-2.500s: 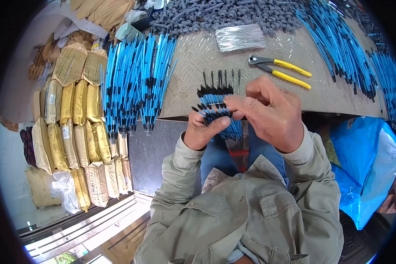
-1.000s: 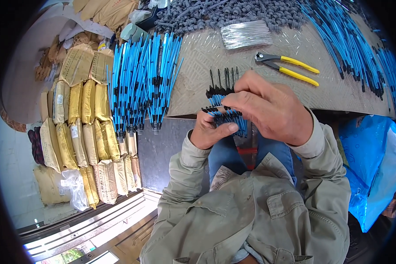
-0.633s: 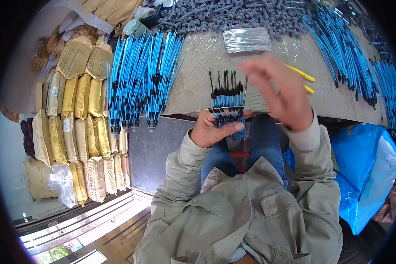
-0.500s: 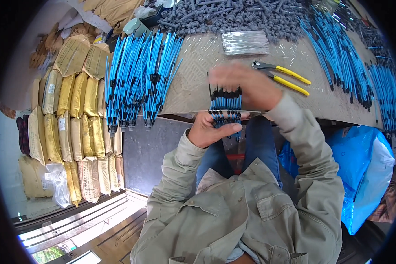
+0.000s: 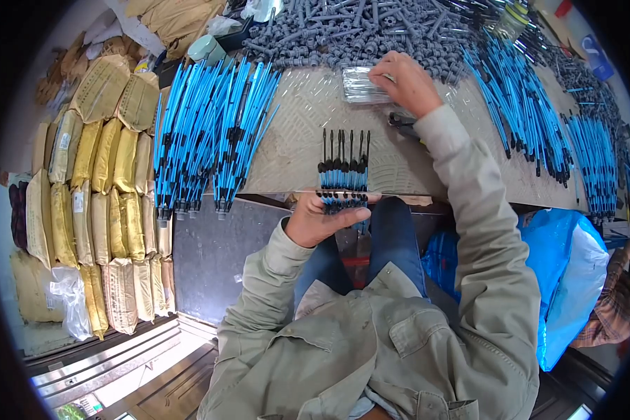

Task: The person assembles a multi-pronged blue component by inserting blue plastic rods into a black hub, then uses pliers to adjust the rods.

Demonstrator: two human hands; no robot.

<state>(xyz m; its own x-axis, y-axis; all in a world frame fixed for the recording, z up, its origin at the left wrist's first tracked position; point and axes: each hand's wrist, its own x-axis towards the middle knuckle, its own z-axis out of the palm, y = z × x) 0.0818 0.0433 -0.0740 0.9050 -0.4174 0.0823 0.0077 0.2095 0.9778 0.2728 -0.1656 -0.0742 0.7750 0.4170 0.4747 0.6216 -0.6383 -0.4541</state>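
My left hand [image 5: 313, 222] is closed around a row of blue-and-black rods [image 5: 343, 180] at the table's front edge. Their thin black ends point away from me, side by side. Farther off, my right hand [image 5: 407, 82] has its fingers bent and pinched at the right end of a flat pile of thin silver wires [image 5: 359, 85]. What exactly lies between those fingertips is partly hidden. Beneath my right wrist shows the dark head of the yellow-handled pliers [image 5: 402, 122]; the sleeve covers most of the handles.
Bundles of blue rods [image 5: 196, 133] lie at the left, with more blue rods [image 5: 521, 105] at the right. Grey plastic fittings [image 5: 350, 35] are heaped along the back. Sacks [image 5: 112, 224] are stacked beyond the table's left side. A blue plastic bag [image 5: 560, 273] is at my right.
My right hand has gone from over the held rods to the wire pile, its sleeve now covering most of the pliers. My left hand still holds the rods; the whole view has shifted slightly.
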